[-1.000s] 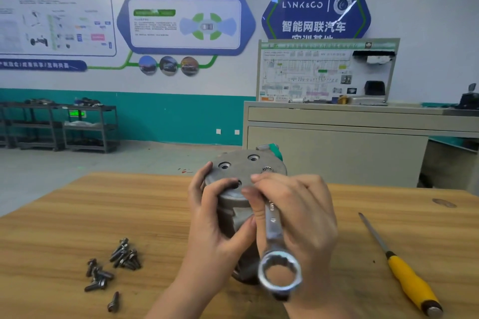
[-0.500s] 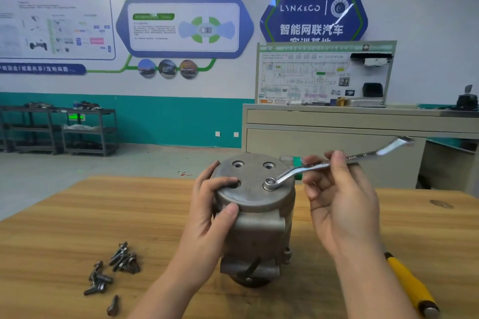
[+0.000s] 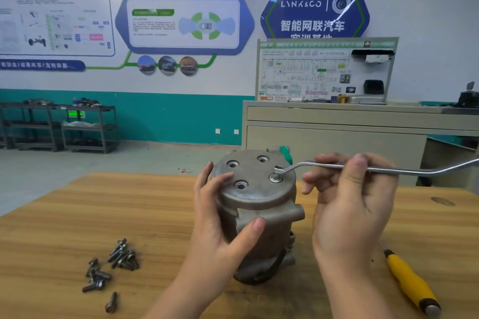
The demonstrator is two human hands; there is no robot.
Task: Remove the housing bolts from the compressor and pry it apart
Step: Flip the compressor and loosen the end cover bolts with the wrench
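Grey compressor (image 3: 255,215) stands upright on the table, one bolt (image 3: 275,178) left in its top.

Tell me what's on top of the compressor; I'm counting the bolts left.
On the compressor top plate: one bolt seated, with the wrench ring end just above it, and three empty holes. The left hand covers the plate's left edge, so that part is unseen.

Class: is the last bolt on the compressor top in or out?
In: the bolt sits in its hole, the spanner ring just above it.
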